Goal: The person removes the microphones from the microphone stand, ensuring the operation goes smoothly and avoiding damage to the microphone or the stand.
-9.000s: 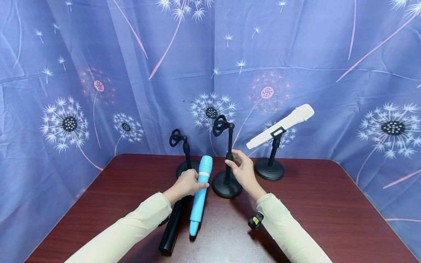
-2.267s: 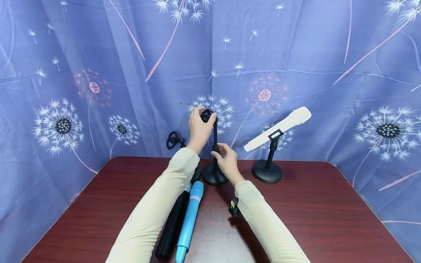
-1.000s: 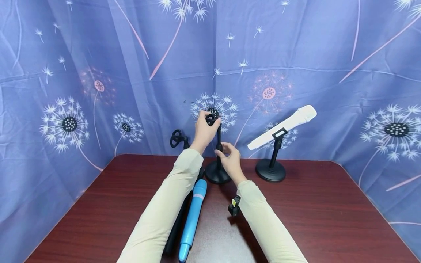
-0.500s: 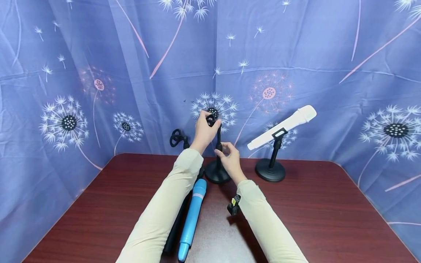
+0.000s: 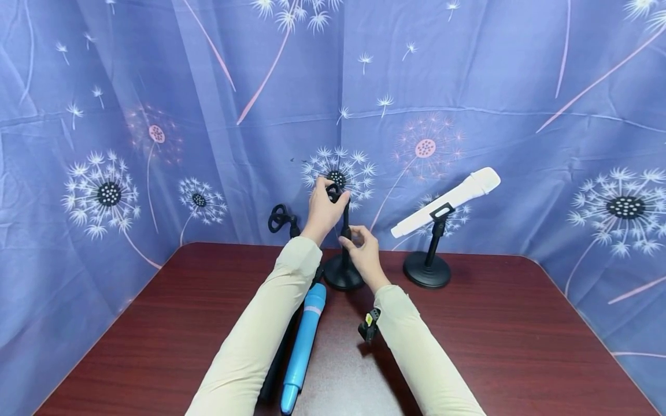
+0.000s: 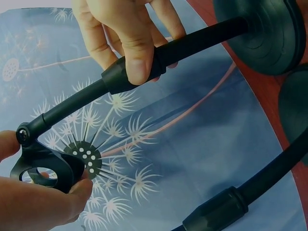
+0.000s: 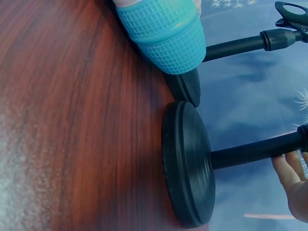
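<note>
With thumb and fingers, my left hand (image 5: 324, 215) pinches the black clip (image 6: 74, 166) at the top of the middle microphone stand. Lower down, my right hand (image 5: 366, 254) holds that stand's stem at the collar (image 6: 113, 79), thumb on one side and fingers on the other. The stand's round base (image 5: 343, 276) rests on the table. In front of it lies a blue microphone (image 5: 303, 346), its ridged head (image 7: 168, 36) close to the stands' bases in the right wrist view. A black microphone (image 5: 269, 384) lies alongside, mostly hidden by my left sleeve.
Behind my left forearm stands a shorter stand with a bare clip (image 5: 280, 217). At the right, another stand (image 5: 428, 270) bears a white microphone (image 5: 447, 202), tilted up. A blue dandelion-print curtain (image 5: 250, 173) hangs behind the red-brown table (image 5: 499, 346).
Since the oldest frame, my left hand has let go of the blue microphone and taken hold of the clip. The middle stand has shifted back and left. Over the last second, almost nothing moves.
</note>
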Tool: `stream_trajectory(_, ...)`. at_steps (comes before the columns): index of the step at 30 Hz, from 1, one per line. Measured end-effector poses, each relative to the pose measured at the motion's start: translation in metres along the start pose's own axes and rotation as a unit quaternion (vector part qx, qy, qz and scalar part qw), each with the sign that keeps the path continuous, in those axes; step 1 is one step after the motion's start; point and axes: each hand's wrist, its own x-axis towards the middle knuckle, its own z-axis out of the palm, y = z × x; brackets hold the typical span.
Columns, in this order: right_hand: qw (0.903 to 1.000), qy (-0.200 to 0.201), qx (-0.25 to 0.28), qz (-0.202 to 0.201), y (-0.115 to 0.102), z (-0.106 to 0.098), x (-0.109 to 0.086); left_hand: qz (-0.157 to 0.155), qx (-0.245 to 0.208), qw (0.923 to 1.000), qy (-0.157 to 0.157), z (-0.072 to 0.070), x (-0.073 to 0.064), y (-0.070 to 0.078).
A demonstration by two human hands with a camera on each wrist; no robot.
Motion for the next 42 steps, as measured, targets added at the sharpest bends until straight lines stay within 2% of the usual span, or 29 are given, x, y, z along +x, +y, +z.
stream_trajectory(7,0.9999,0.001,0.005,0.016,0.001,-0.001,0.000,0.006,-0.003,1.0000,0.002,0.003,-0.001,-0.002)
stream_trajectory(14,0.9996,0.001,0.000,0.027,0.000,-0.001,0.001,-0.002,0.002,1.0000,-0.002,0.007,-0.005,-0.012)
stream_trajectory(21,0.9994,0.014,-0.013,0.029,0.040,0.004,0.012,-0.005,-0.004,0.9999,-0.009,0.008,-0.005,-0.016)
stream_trajectory(29,0.9991,0.015,-0.003,0.039,0.041,0.003,0.011,-0.004,-0.002,0.9999,-0.012,0.011,-0.007,-0.019)
stream_trajectory(42,0.9991,0.002,-0.003,0.042,0.040,0.002,0.012,-0.022,0.002,0.9996,-0.019,0.018,-0.012,-0.036)
